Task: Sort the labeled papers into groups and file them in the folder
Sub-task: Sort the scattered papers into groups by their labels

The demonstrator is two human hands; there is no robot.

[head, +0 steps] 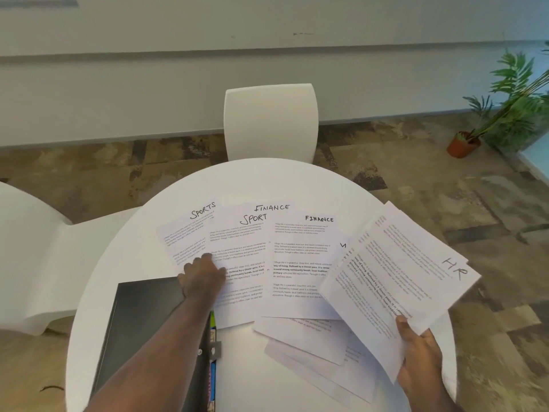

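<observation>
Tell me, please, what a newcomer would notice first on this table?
Probably the fan of printed papers across the round white table, hand-lettered SPORTS and FINANCE. Next, the right hand at the near right edge, holding up a tilted sheaf marked HR. The left hand presses a SPORTS sheet, just beyond a black folder.

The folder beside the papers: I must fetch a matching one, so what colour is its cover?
Black, seen best in the head view: the flat black folder.

Folder (142, 316) left — papers (300, 263) right
</observation>
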